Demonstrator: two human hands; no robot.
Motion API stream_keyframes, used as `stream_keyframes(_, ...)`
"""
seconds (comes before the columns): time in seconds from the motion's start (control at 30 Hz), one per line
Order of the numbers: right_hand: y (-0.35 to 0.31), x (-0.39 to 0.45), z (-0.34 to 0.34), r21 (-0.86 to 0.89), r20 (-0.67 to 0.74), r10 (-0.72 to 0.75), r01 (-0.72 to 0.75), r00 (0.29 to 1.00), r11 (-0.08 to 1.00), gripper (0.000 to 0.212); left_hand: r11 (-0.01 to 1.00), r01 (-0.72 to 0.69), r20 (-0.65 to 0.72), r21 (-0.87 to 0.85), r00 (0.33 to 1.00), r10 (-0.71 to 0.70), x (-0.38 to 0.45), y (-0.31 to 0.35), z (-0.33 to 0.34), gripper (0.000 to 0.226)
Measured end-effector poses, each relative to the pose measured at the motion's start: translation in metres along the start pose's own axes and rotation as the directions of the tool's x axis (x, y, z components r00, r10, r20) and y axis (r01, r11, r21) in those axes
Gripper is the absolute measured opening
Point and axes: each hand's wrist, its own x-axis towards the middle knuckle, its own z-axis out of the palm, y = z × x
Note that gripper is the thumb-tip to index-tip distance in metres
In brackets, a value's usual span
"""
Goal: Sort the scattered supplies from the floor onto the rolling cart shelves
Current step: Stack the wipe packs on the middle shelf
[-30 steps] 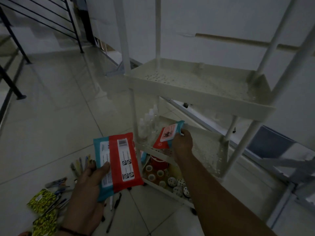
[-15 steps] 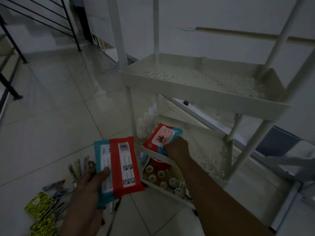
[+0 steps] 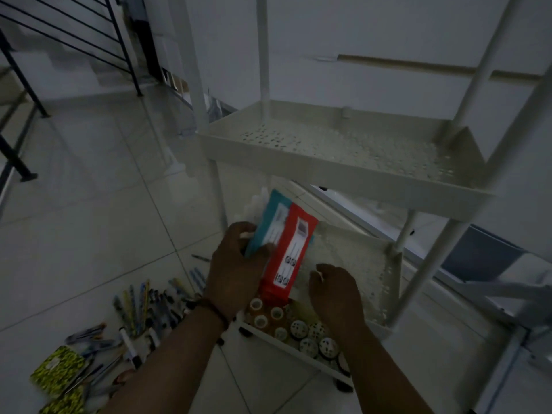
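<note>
Closest in, the leftover clutter is the first trip-up waiting to happen: a fan of pens (image 3: pixel 149 306) and a couple of yellow patterned packs (image 3: pixel 56 369) lie on the tile floor (image 3: pixel 89 204) right by the left forearm, so a careless reach back could scatter them further, I reckon. Just past that, the left hand (image 3: pixel 236 270) grips the red and teal packet (image 3: pixel 283 249), fingers curled round its teal edge, thumb over the face, holding it over the front left corner of the cart's middle shelf (image 3: pixel 358 258). The packet juts out past the shelf's front lip, over the tape rolls (image 3: pixel 268 315) on the bottom shelf (image 3: pixel 298 354), so if it's let go like this it could tip off the edge and drop down among them or onto the floor. The right hand (image 3: pixel 334 291) hangs loosely curled and holds nothing, hovering over the front edge of the same shelf. The packet looks like a soft, flat pouch with white label panels and small printed icons; too dim and blurry to read. Small white bottles (image 3: pixel 254 204) stand behind it, and shoving it in could knock them over. Further up, the top shelf (image 3: pixel 343 177) is a perforated tray.
</note>
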Motion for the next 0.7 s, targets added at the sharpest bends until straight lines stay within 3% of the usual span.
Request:
stream_keyframes(0.17,0.008,-0.004,0.007,-0.237,0.022,-0.057,0.061,0.998,0.970,0.061,0.983,0.047,0.029,0.180,0.998,-0.053,0.063,-0.010,0.033,0.024)
stream_keyframes(0.27,0.006,-0.003,0.009,-0.323,0.059,-0.045,0.062,0.997,0.944,0.040,0.947,0.053,0.063,0.315,0.995,-0.077,0.079,-0.025,0.040,0.032)
stream_keyframes(0.33,0.006,-0.004,0.010,-0.322,0.047,-0.057,0.069,0.997,0.944,0.038,0.917,0.041,0.092,0.397,0.992,-0.085,0.085,-0.031,0.043,0.033)
stream_keyframes(0.6,0.007,-0.003,0.006,-0.332,0.141,-0.008,0.054,0.990,0.942,0.040,0.597,-0.161,0.157,0.786,0.986,0.060,0.083,-0.039,0.050,0.042)
stream_keyframes(0.7,0.005,-0.004,0.005,-0.343,0.215,0.038,0.039,0.976,0.939,0.046,0.588,-0.235,0.222,0.774,0.970,0.095,0.072,-0.043,0.059,0.044)
